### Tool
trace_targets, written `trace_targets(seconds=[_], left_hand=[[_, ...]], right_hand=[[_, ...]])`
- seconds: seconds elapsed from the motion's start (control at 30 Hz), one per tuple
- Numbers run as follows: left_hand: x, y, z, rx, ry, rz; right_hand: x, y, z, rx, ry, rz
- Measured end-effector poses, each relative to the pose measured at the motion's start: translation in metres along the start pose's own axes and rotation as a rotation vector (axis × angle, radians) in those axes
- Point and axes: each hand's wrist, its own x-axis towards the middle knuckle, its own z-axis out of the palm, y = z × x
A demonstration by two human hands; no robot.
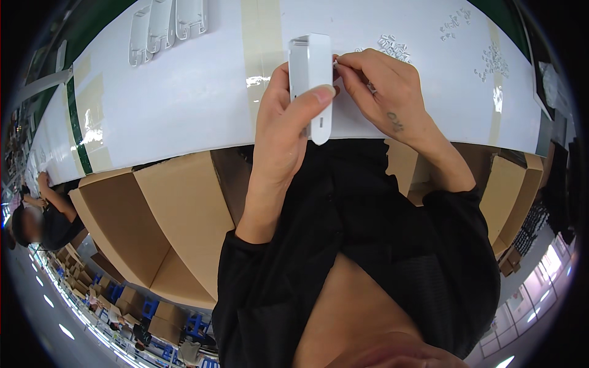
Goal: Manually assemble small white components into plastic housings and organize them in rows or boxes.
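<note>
My left hand is closed around a white plastic housing, a long hollow shell with a rounded end and a small slot near that end. It is held up over the table's near edge, with my left thumb across its side. My right hand is beside the housing's right side, thumb and forefinger pinched together close to it. Whatever sits in that pinch is too small and too covered to name. Just beyond my right hand lies a pile of small clear or white pieces.
Several similar white shells lie at the table's far left. More small pieces are scattered at the far right. Open cardboard boxes stand against the near edge on both sides of me. Another person works at the left.
</note>
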Motion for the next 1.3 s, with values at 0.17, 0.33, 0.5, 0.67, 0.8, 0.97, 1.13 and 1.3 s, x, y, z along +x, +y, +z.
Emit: trace_targets(seconds=[0.17,0.33,0.5,0.67,0.8,0.97,1.13,1.3], left_hand=[[0.003,0.002,-0.004,0.108,0.042,0.028],[0.016,0.004,-0.017,-0.193,0.023,0.051],[0.017,0.008,-0.010,-0.419,-0.038,0.067],[0.017,0.001,-0.001,-0.358,0.001,0.117],[0.019,-0.005,0.001,-0.311,0.024,0.147],[0.024,-0.011,0.003,-0.339,0.053,0.161],[0.027,-0.016,0.000,-0.380,0.046,0.165],[0.028,-0.015,-0.002,-0.377,0.038,0.184]], right_hand=[[0.000,-0.014,-0.007,0.335,-0.034,0.371],[-0.002,-0.040,-0.008,0.643,-0.073,0.615],[0.001,-0.052,0.002,0.662,-0.106,0.572],[-0.002,-0.054,0.011,0.691,-0.102,0.596],[-0.008,-0.052,0.018,0.674,-0.064,0.571],[-0.017,-0.046,0.032,0.621,0.047,0.474],[-0.018,-0.047,0.041,0.630,0.153,0.501],[-0.013,-0.047,0.038,0.682,0.104,0.563]])
